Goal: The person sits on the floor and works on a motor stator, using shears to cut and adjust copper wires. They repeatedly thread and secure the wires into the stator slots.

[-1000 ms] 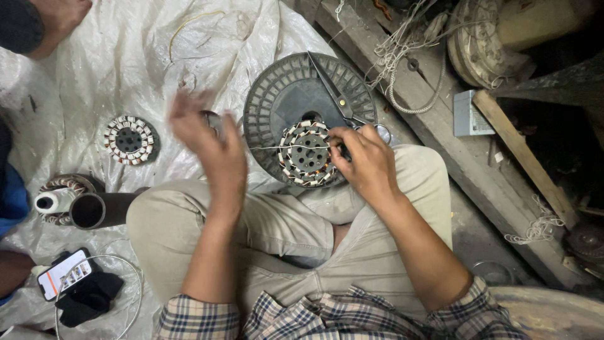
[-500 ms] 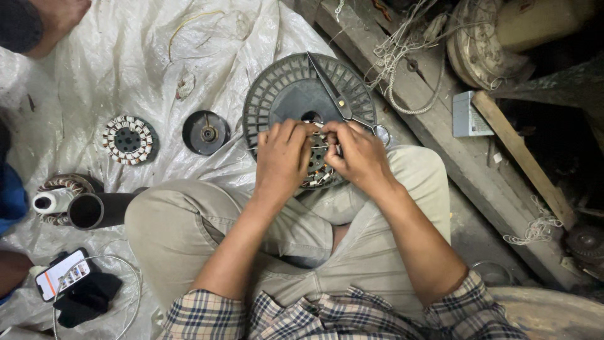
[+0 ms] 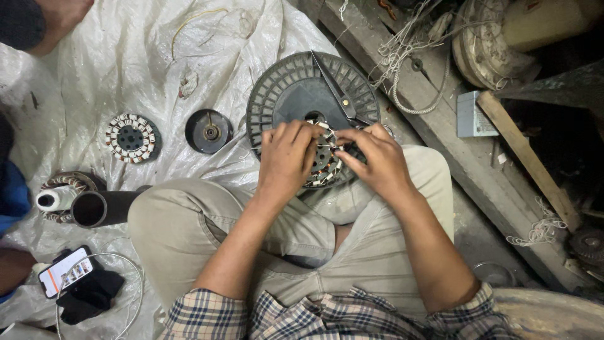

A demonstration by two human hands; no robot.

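Note:
A round motor stator (image 3: 324, 165) with white-wrapped coils rests on my lap, against a dark ribbed round cover (image 3: 283, 94). My left hand (image 3: 286, 157) lies over the stator's left side, fingers curled on its coils. My right hand (image 3: 374, 160) pinches the stator's right edge, where thin wire shows between the fingers. A pair of scissors (image 3: 336, 91) lies on the cover just beyond my hands.
On the white plastic sheet lie a second stator (image 3: 130, 137), a dark round disc (image 3: 209, 130), a black tube (image 3: 104, 208) by another coil (image 3: 63, 189), and a phone (image 3: 66, 272). Another person's foot (image 3: 60, 22) sits top left. Wooden planks and cord lie right.
My left hand came down from a raised position at the left onto the stator, uncovering the dark disc. Both hands now work close together on the coils.

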